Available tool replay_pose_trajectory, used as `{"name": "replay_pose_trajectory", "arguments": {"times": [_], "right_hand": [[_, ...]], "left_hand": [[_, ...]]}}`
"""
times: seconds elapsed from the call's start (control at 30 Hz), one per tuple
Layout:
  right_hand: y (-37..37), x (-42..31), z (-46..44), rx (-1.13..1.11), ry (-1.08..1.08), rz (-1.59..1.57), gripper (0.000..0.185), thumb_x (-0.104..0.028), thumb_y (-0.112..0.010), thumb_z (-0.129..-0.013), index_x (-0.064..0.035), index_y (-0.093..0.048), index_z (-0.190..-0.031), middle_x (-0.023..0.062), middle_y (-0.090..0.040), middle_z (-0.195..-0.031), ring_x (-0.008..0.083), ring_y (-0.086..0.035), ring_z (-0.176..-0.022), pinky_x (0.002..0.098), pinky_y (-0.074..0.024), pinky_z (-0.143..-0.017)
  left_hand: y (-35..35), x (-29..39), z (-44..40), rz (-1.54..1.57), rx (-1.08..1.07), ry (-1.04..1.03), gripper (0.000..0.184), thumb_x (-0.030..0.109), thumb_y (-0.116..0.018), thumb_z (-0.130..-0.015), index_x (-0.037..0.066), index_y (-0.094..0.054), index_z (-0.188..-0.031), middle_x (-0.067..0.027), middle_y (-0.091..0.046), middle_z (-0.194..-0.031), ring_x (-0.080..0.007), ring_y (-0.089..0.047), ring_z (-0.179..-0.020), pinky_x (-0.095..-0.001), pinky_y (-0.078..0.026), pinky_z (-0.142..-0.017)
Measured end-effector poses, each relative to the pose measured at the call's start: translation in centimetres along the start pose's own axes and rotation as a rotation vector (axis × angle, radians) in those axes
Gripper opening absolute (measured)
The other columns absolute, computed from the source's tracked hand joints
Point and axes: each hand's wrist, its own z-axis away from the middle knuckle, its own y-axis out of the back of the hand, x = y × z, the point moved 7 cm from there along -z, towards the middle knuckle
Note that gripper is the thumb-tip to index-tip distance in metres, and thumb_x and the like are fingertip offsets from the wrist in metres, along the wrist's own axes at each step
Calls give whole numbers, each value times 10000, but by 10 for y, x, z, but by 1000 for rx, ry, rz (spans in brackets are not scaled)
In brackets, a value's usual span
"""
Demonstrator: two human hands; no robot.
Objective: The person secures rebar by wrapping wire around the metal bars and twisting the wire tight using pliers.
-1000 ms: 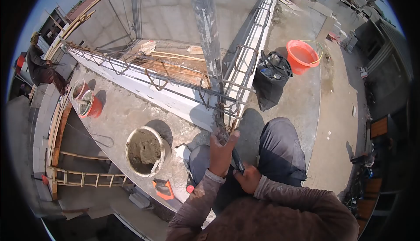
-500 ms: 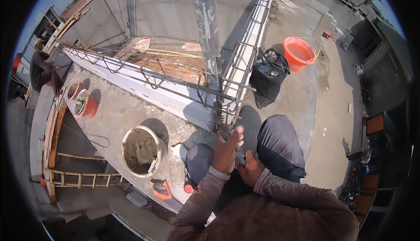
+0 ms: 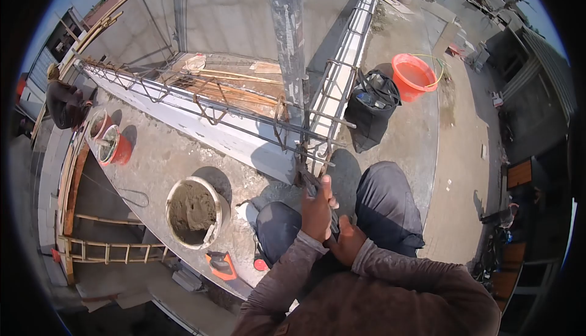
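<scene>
Both my hands are close together between my knees, in front of the corner where the rebar cages meet. My left hand [image 3: 317,212] is closed around a long dark grey thing [image 3: 312,184], with its thumb pointing up. Its kind is hard to make out; it looks like a bundle of thin strands. Just below, my right hand [image 3: 348,241] is closed on the lower part of it, mostly hidden by the fingers. The upper end of the thing reaches the foot of the rebar cage [image 3: 317,148], beside a white block wall [image 3: 276,160].
A bucket of mortar [image 3: 223,211] and an orange-handled saw [image 3: 220,266] lie left, near the slab edge. Right stand a black bag [image 3: 370,119] and a red basin [image 3: 415,78]. A steel post [image 3: 287,43] rises ahead. Another person [image 3: 63,101] sits far left beside two buckets.
My left hand has turned slightly more upright around the dark grey thing, and less of it shows between my hands. The person at far left has shifted posture. The view has moved slightly.
</scene>
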Motion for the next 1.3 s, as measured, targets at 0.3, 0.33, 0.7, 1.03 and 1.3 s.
{"name": "replay_pose_trajectory", "arguments": {"times": [0.3,0.33,0.7,1.03,1.3], "right_hand": [[-25,20,-16,-32,98,-531,335,-298,-645,-908,10,-540,-988,113,-628,-816,296,-611,-720,442,-505,-717],[-30,19,-9,-29,88,-537,335,-298,-645,-908,10,-540,-988,113,-628,-816,296,-611,-720,442,-505,-717],[-52,21,0,-666,-281,-1150,243,-183,-637,-901,-9,-495,-996,124,-613,-766,299,-612,-672,414,-514,-645],[6,-5,4,100,94,-298,257,-180,-671,-889,-9,-501,-979,143,-612,-838,260,-628,-750,384,-510,-690],[-51,-7,9,-795,-260,-1463,202,-243,-620,-956,-60,-535,-961,25,-519,-697,141,-510,-577,291,-425,-520]], "left_hand": [[2,5,6,177,-104,92,380,404,-645,-939,79,-511,-1083,-19,-549,-925,-136,-563,-849,-292,-478,-740],[-4,13,13,-10,30,9,352,386,-626,-953,65,-526,-1058,-10,-533,-885,-115,-526,-811,-311,-472,-723],[-3,7,9,224,-175,221,232,308,-576,-983,81,-532,-985,11,-528,-873,-79,-496,-740,-274,-425,-630],[-11,-4,-6,547,-546,135,101,171,-569,-915,103,-494,-915,42,-417,-710,-67,-431,-602,-243,-381,-593],[-13,12,10,446,-445,184,199,282,-563,-958,88,-522,-985,4,-460,-764,-119,-486,-678,-312,-454,-714]]}}
